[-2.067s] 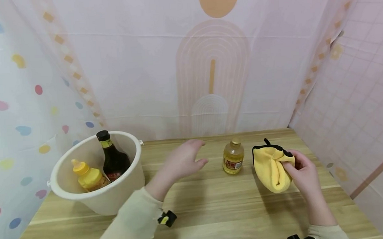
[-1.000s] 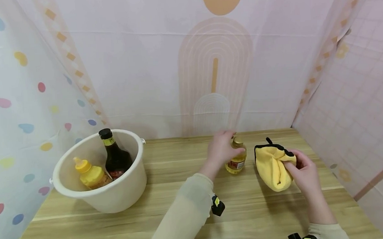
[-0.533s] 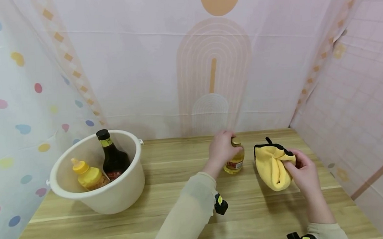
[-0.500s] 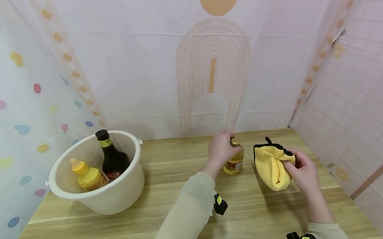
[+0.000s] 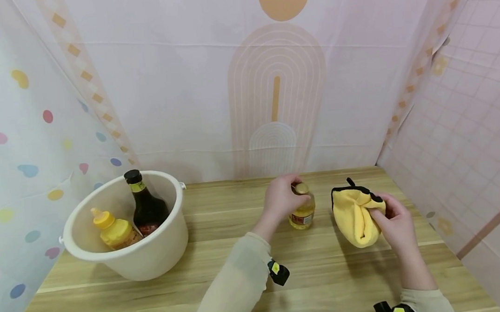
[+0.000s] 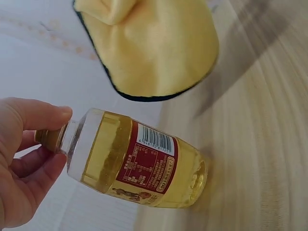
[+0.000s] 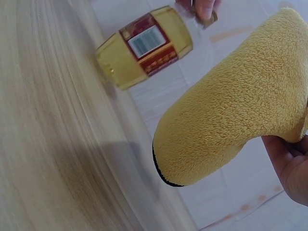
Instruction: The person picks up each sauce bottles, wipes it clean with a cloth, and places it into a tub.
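A small clear bottle of golden cooking oil (image 5: pixel 302 217) with a red label stands near the back middle of the table. Thumb and fingers of my left hand (image 5: pixel 282 196) pinch it at the gold cap and neck, which the left wrist view shows closely. Whether its base is fully on the wood, I cannot tell. To the right, my right hand (image 5: pixel 397 221) grips a folded yellow cleaning cloth (image 5: pixel 355 216) with black edging and a small black loop. The cloth hangs above the table, its fuzzy side large in the right wrist view.
At the left stands a white bucket (image 5: pixel 154 258). Inside it lean a dark sauce bottle (image 5: pixel 149 204) with a black cap and a yellow squeeze bottle (image 5: pixel 118 232). Patterned curtains (image 5: pixel 189 107) border the wooden table (image 5: pixel 322 283) at the back and both sides.
My left hand has come from beside the bucket to the oil bottle and taken hold of its top. Since then the bottle has shifted slightly left. The right hand and cloth have stayed put.
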Motion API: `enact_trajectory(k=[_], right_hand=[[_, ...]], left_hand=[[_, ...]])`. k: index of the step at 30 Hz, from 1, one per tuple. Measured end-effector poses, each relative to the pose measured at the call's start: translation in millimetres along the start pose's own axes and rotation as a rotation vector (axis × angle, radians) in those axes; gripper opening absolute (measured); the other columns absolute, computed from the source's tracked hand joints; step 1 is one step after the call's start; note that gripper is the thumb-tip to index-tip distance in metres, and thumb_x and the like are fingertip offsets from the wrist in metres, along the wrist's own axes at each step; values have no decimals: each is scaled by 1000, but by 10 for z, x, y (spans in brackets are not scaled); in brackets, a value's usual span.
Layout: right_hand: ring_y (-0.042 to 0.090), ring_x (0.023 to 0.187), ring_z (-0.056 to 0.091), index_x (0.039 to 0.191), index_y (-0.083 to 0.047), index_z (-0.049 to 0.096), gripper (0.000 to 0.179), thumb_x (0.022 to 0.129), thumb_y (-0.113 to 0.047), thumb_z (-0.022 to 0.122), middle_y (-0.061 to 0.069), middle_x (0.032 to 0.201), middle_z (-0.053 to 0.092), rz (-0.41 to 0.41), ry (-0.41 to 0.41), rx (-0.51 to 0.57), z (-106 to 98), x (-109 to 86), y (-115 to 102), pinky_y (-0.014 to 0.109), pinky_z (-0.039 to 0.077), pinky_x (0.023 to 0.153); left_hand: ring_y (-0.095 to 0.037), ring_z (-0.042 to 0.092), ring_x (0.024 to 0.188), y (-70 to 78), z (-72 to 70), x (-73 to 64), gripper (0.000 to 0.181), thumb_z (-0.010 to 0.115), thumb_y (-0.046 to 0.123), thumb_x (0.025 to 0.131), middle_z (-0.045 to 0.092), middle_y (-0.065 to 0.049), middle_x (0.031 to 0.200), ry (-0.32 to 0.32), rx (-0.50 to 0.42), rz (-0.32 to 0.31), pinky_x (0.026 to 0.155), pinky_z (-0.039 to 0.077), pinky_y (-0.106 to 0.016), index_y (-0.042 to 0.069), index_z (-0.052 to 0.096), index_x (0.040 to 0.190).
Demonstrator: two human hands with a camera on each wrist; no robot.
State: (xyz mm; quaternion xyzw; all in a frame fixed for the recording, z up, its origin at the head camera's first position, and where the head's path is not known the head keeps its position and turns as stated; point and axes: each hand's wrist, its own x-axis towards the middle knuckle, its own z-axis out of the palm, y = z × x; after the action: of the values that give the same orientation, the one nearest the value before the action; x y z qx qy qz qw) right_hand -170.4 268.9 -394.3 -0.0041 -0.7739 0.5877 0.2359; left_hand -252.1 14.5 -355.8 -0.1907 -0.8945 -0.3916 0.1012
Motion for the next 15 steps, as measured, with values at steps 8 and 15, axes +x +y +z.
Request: enact_trajectory(k=[8, 15], right_hand=[[5, 77, 59, 112, -2, 69, 22, 91, 2, 67, -14, 90, 66, 0, -5, -16, 37, 10, -16, 15, 50, 66], [4, 78, 59, 115, 2, 66, 24, 91, 0, 67, -16, 91, 65, 6, -16, -39, 47, 0, -12, 15, 51, 66]], left_hand=[[-15, 63, 84, 14, -393, -80, 29, 85, 18, 78, 70, -1, 95, -6, -19, 41, 73, 53, -30, 8, 72, 102], [-15, 62, 80, -21, -744, -236, 31, 87, 18, 76, 69, -1, 93, -6, 15, 69, 71, 53, -30, 7, 72, 102]])
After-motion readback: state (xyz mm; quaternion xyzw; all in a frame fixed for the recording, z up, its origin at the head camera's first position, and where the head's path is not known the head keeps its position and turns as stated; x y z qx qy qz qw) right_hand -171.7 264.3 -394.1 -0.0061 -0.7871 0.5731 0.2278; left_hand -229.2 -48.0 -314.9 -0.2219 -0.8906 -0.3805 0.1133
